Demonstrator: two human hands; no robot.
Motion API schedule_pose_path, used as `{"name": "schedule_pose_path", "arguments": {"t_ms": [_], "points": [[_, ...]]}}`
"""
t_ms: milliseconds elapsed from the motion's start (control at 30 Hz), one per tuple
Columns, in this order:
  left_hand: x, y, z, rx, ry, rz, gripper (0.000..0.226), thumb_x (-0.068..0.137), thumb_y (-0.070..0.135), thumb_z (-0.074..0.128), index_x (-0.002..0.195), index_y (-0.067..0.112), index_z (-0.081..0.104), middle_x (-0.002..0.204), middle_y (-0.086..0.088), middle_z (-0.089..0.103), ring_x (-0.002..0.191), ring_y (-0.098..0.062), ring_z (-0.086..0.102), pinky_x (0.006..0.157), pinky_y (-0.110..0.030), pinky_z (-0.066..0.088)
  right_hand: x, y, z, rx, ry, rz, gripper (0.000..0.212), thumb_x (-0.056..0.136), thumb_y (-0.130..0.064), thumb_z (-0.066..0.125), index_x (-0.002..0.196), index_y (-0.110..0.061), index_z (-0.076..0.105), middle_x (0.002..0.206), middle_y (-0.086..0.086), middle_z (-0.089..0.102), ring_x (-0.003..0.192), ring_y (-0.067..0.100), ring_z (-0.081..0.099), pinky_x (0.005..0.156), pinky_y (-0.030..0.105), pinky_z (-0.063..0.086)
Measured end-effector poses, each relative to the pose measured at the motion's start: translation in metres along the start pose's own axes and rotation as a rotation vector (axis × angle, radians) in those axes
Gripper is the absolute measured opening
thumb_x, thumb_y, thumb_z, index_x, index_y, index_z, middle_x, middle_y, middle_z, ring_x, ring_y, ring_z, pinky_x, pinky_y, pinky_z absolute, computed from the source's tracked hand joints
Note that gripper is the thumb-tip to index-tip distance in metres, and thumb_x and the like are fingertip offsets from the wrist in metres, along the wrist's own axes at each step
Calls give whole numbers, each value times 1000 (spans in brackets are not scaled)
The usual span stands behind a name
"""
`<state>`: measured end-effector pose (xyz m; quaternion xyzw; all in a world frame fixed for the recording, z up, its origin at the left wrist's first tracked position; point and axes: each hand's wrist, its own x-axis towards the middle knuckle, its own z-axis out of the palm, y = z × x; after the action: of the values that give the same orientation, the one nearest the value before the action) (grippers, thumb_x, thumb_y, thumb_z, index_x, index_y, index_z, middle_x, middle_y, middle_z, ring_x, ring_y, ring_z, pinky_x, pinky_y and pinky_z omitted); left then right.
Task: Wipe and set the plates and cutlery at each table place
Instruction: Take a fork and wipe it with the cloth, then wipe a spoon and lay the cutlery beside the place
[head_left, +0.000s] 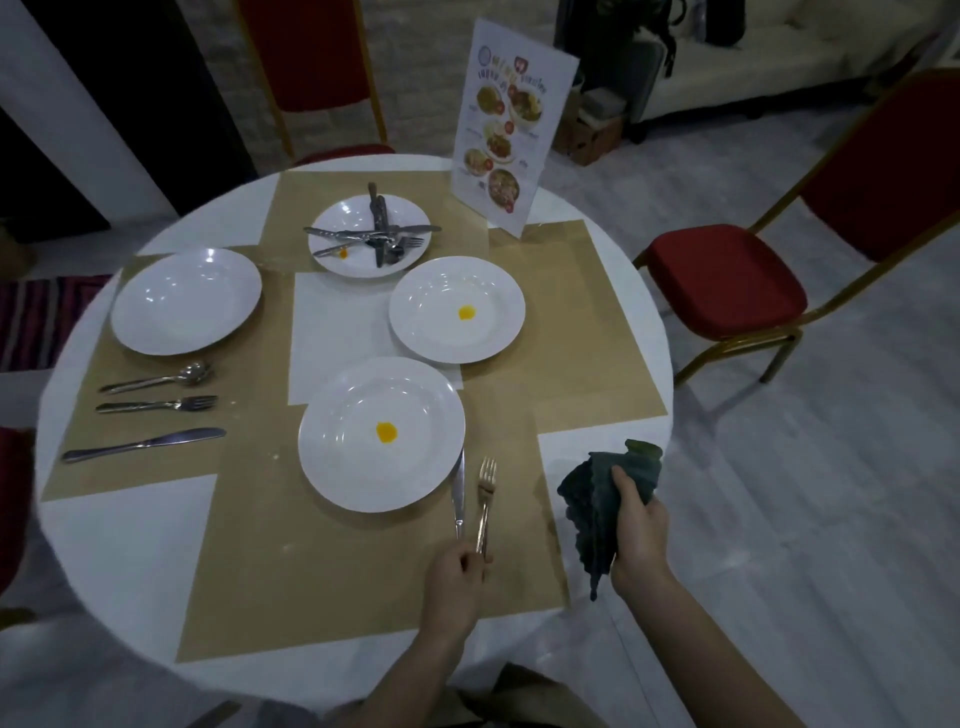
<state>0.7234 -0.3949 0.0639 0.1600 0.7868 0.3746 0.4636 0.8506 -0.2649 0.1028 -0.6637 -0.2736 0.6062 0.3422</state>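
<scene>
My left hand (457, 571) pinches the knife (458, 493) and fork (486, 499) by their handles beside the near plate (337, 467); right hand (636, 525) clutches the cloth (597, 499). Steel's stiff, slick: grip handles. Plate's fragile: hold the rim.

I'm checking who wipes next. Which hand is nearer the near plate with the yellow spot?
Left. The left hand holds a knife and fork just beside that plate's right rim. The right hand, gripping the cloth, is farther right, near the table edge.
</scene>
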Motion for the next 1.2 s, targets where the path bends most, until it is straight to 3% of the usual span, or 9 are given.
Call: {"name": "schedule_pose_path", "arguments": {"t_ms": [100,233,333,500,633,733,833,1033,1200], "points": [[6,-2,5,59,4,11,36,93,5,48,59,16,51,55,3,46,54,-13,42,53,-27,35,1,4,-9,5,6,3,24,94,-28,61,100,-6,67,98,20,70,89,41,68,78,51,58],[14,-5,7,127,14,49,18,90,5,58,75,14,61,72,-1,63,70,-19,60,67,-34,50,5,4,-15,24,7,2,22,94,-28,61,102,-8,67,98,15,70,91,34,67,81,48,57],[19,-9,8,158,-7,68,16,88,3,61,74,11,60,68,-2,63,66,-20,62,66,-40,54,6,3,-14,7,-23,0,24,94,-28,61,105,-8,67,101,16,70,94,36,67,85,52,56],[23,-8,3,376,-28,176,20,92,13,57,72,11,62,65,-1,64,57,-10,60,49,-13,42,5,-4,-3,-8,-125,2,20,96,-26,58,105,-10,66,101,13,70,94,30,67,76,39,57],[27,2,-13,427,17,267,26,92,18,56,70,5,62,70,-12,65,61,-12,55,55,-17,37,8,-8,15,-34,-228,-7,23,96,-26,58,111,-10,65,105,11,70,97,27,67,68,30,55],[33,13,-34,335,22,309,29,92,19,55,68,4,60,64,-10,65,60,-19,63,61,-32,52,7,-15,42,-70,-350,9,24,96,-28,58,112,-12,65,106,8,71,99,25,66,74,31,54],[40,32,-67,320,96,358,28,91,17,57,67,3,59,61,-7,65,60,-20,65,64,-41,54,6,-26,84,-95,-470,-7,26,96,-30,57,117,-15,60,113,6,68,104,20,64,84,31,52],[64,70,-144,179,223,324,19,91,11,54,75,6,63,66,-3,67,57,-10,65,62,-31,58,-5,-42,180,-207,-693,-107,33,100,-30,50,131,-19,51,122,3,65,109,17,63,81,28,55],[116,93,-195,187,227,319,17,91,9,51,80,3,62,69,-4,67,58,-13,63,62,-35,55,-4,-43,249,-260,-678,-173,23,98,-30,55,119,-20,59,116,5,68,105,23,66,91,44,56]]}}
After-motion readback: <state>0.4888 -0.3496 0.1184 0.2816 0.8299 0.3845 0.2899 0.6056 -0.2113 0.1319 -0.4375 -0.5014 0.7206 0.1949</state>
